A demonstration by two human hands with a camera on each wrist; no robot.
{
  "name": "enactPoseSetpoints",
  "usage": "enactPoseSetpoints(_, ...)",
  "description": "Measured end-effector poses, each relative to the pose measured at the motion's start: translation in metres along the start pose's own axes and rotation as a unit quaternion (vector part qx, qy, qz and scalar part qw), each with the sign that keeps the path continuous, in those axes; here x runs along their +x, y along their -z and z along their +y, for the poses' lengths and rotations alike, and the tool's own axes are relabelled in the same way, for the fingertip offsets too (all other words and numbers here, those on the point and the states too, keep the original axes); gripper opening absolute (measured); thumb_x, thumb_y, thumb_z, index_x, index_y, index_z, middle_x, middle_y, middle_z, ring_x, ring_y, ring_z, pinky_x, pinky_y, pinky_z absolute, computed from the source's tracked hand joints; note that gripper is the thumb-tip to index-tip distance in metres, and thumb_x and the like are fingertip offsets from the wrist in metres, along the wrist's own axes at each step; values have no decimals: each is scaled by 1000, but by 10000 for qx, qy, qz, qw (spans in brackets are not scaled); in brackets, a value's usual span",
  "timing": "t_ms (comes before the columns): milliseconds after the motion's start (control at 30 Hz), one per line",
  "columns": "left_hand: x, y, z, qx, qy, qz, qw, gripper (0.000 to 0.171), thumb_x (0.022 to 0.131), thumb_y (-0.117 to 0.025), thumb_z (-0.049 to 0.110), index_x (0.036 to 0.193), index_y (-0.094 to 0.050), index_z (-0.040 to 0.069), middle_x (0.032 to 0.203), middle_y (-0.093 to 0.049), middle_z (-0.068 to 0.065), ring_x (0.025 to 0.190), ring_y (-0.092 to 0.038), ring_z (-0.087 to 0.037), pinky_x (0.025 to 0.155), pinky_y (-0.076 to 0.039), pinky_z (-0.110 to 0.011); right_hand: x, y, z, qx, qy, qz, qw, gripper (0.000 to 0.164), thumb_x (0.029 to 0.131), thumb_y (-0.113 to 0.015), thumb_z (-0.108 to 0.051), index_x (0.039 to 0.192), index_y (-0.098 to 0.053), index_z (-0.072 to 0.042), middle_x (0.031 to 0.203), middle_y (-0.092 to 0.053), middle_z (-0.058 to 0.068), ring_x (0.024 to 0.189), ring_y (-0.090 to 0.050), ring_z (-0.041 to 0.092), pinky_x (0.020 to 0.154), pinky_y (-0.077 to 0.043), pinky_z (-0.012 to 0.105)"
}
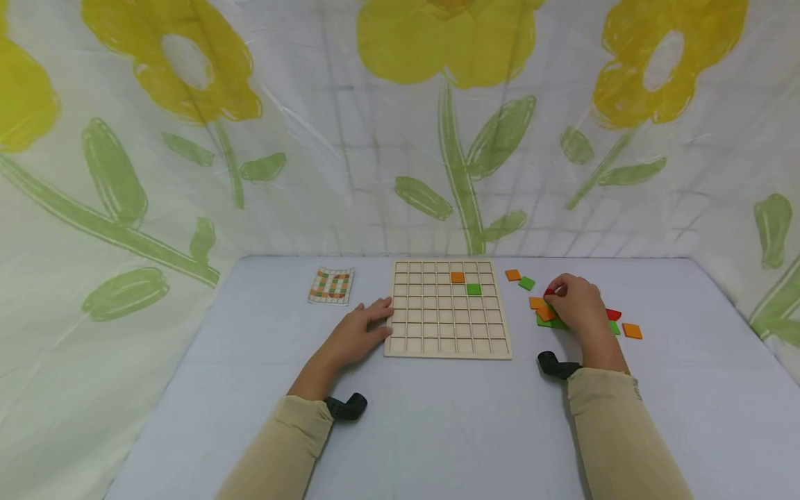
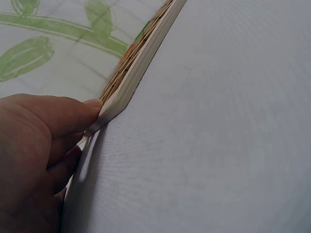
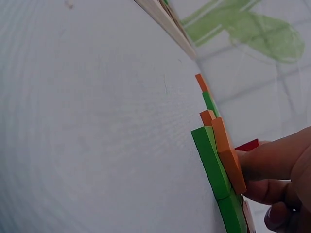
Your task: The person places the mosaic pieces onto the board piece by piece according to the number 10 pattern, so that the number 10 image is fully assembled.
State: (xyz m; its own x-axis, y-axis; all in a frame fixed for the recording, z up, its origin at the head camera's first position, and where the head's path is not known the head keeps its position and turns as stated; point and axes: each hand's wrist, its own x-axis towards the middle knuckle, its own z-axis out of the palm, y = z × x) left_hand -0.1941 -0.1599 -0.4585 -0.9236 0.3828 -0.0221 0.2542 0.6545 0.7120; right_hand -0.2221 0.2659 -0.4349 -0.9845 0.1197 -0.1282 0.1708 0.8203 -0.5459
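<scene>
My left hand (image 1: 356, 333) rests at the left edge of a wooden grid board (image 1: 400, 351), its fingers loosely extended and fingertips touching the rim. In the left wrist view, the thumb (image 2: 73, 114) lies against the board's near corner. An orange square (image 1: 458, 278) and a green square (image 1: 474, 289) sit in separate cells of the board. Over a loose pile of tiles to the right, my right hand (image 1: 576, 305) pinches a red tile (image 1: 549, 292) between thumb and fingers. Orange tiles (image 3: 228, 155) and green tiles (image 3: 211, 162) lie just beneath those fingers, and the hand covers part of the pile.
A small pattern card (image 1: 331, 286) with coloured squares lies left of the board. Loose orange (image 1: 512, 275) and green (image 1: 527, 283) tiles lie by the board's right edge. Past the right hand are a red piece (image 1: 614, 314) and an orange tile (image 1: 632, 330). A flowered curtain hangs behind.
</scene>
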Motion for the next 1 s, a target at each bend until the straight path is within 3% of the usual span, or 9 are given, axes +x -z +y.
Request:
enactPoseSetpoints(233,-2,1,-2,-24,-47,24,10000,47,97,-63,25,141,-55,12,155,-39,6,147,-31,-16,126,-10,-42,0,0,-8,123,55,-132,9998,25,98,-60,-20,117,-61,-5,107,-60,20,95,-51,34,77,-50,39)
enactPoseSetpoints(400,-3,3,-2,-33,-44,38,10000,47,97,-62,25,141,-55,11,155,-39,6,147,-31,-16,126,-10,-41,1,0,-11,210,102,-145,9996,31,100,-55,-20,127,-62,-6,115,-57,20,98,-51,33,80,-51,42)
enactPoseSetpoints(700,-4,6,0,-3,-67,46,10000,47,97,-62,24,141,-54,9,156,-39,4,147,-31,-17,126,-10,-40,3,-3,-14,97,234,-33,9997,32,100,-53,-17,129,-64,-9,123,-54,24,102,-50,37,82,-51,46)
enactPoseSetpoints(1000,-1,2,0,-67,-36,-40,10000,46,97,-63,25,141,-55,11,156,-39,7,147,-31,-15,126,-10,-38,1,-5,-29,290,577,-62,9979,37,99,-60,-29,131,-63,-9,118,-62,18,95,-55,30,71,-48,31)
